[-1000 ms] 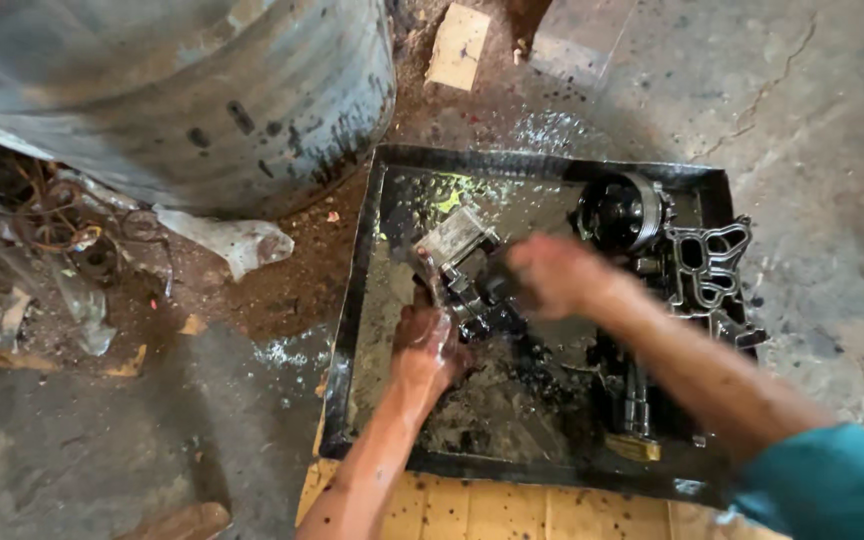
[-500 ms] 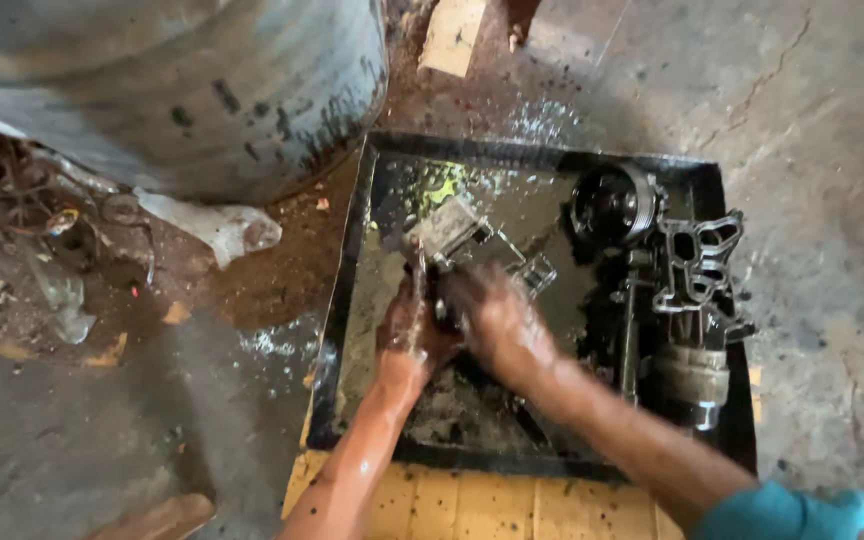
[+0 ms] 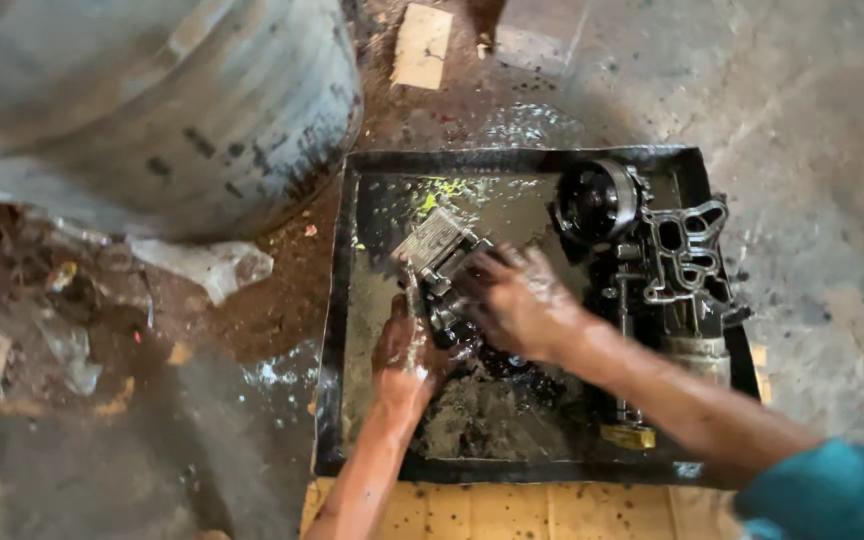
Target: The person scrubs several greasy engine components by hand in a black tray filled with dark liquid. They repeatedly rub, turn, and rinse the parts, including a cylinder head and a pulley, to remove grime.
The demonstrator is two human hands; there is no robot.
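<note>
The shallow black metal tray (image 3: pixel 337 330) looks wet and glossy. The grey ribbed metal part (image 3: pixel 434 238) is oily; the grey concrete floor (image 3: pixel 812 120) is rough, matt.

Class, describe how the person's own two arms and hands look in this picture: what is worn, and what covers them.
Both hands are bare, with no gloves. The left hand and its forearm are bare to the picture's bottom edge, wet and glistening. The right hand is smeared with dark oily grime; its forearm is bare up to a teal sleeve at the lower right corner. No watch or rings show.
</note>
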